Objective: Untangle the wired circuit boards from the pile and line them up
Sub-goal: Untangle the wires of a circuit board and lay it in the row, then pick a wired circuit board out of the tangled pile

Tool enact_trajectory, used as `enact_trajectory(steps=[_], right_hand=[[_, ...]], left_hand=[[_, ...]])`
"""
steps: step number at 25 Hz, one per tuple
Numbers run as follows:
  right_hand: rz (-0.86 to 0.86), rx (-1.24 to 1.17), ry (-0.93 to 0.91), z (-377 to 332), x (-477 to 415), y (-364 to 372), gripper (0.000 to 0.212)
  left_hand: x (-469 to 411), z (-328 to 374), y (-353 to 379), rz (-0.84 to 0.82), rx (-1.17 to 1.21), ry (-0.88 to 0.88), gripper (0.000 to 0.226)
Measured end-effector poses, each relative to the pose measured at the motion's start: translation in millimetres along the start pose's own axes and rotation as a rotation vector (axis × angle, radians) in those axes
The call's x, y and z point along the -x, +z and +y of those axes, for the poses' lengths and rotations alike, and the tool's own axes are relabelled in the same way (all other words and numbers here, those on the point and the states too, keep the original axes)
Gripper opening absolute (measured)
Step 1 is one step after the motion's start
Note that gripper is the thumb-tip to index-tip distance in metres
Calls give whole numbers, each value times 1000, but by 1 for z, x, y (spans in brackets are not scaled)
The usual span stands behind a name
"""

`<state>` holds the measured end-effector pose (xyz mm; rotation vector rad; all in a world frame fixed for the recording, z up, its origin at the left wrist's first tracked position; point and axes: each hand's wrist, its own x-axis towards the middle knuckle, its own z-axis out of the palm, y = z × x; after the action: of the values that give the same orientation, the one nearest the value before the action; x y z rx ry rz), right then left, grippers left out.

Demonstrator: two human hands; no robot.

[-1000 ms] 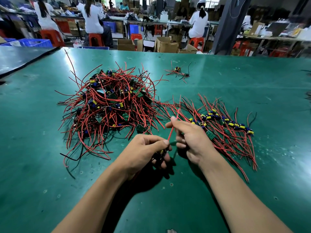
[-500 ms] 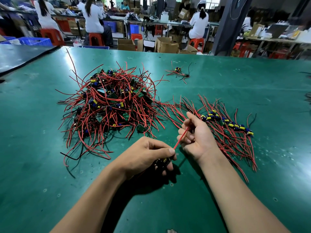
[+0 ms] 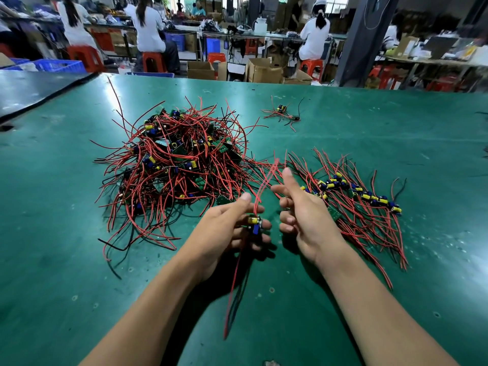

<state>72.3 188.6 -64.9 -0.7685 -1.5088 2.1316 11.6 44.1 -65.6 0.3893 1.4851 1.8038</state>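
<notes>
gripping board (image 3: 254,225), left hand (image 3: 224,231); right hand (image 3: 306,220) loose, seemingly empty; open table (image 3: 290,299) nearside, between pile (image 3: 179,165), row (image 3: 364,196).

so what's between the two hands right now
Head view: red wires of the board held by the left hand stand in the gap beside the right hand; green table behind.

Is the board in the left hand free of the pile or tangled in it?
Free, it seems: the left hand grips the board, and its hanging red wires lie apart from the pile.
</notes>
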Motion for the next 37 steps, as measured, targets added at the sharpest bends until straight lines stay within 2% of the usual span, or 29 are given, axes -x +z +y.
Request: enact_trajectory(steps=[2, 6, 9, 12, 14, 15, 16, 18, 20, 22, 24, 29, 33, 35, 37], right_hand=[[-6, 171, -109, 4, 5, 4, 40], [-80, 602, -396, 13, 16, 11, 28], [-50, 765, -560, 14, 16, 14, 22], [151, 848, -639, 7, 8, 1, 20], [307, 965, -642, 2, 2, -11, 29], [348, 1013, -656, 1, 1, -15, 34], [351, 1024, -688, 1, 2, -15, 34], [242, 978, -728, 6, 4, -8, 24], [67, 994, -667, 15, 6, 1, 17], [-33, 1109, -577, 23, 6, 4, 22], [-23, 1180, -539, 25, 3, 0, 26], [85, 1180, -525, 17, -2, -11, 24], [10, 1125, -596, 21, 1, -4, 17], [-51, 1074, -608, 22, 3, -1, 14], [-100, 1018, -597, 21, 4, 1, 12]], left_hand=[[-3, 1, -2, 12, 60, -13, 53], [-3, 1, -3, -69, 156, -20, 63], [-4, 0, -2, -66, 123, -15, 62], [-1, 1, 0, 127, -40, 186, 31], [0, -1, -7, 382, -327, 391, 10], [-1, -2, -10, 492, -455, 443, 6], [-2, -3, -14, 560, -533, 437, 9], [-5, -4, -19, 595, -562, 347, 20], [-7, -4, -21, 583, -559, 278, 29], [-8, -4, -23, 538, -616, 266, 37], [-8, -2, -24, 479, -685, 273, 43], [-15, 1, -23, 426, -898, 244, 51], [-22, 1, -25, 427, -983, 239, 44], [-23, -3, -25, 439, -1008, 271, 35], [-23, -5, -25, 426, -1042, 322, 37]])
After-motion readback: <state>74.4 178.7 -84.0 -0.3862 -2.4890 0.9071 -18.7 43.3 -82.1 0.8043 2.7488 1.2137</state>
